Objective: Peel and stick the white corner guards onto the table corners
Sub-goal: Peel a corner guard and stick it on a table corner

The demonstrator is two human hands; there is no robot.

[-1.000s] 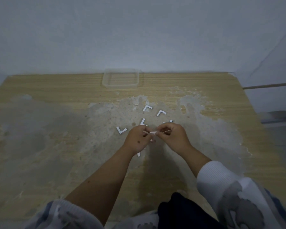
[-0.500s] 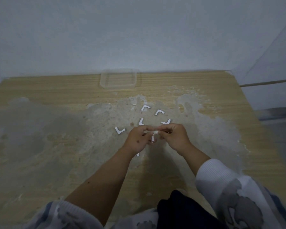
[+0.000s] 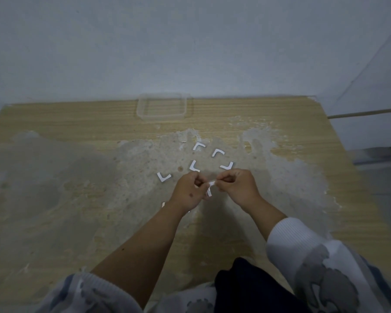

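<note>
Pinching one corner guard (image 3: 210, 188) between my left hand (image 3: 188, 191) and right hand (image 3: 237, 187) to start its backing; spares (image 3: 217, 152) wait at twelve o'clock

White corner guards (image 3: 218, 152) (woodgrain table (image 3: 77, 118))

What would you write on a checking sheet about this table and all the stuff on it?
Surface: wooden table, its veneer worn off in big grey patches across the middle.
Job's things: five loose white corner guards lie flat beyond the hands; one more corner guard is held between both hands; a white bit peeks out under the left wrist, unclear what.
Clutter: clear plastic container at the far edge, looks empty.
Grippers: left hand and right hand both pinch the held guard above the table.
Cables: nothing seen.
Surroundings: plain pale wall behind; a thin rod sticks out past the table on the right.
</note>
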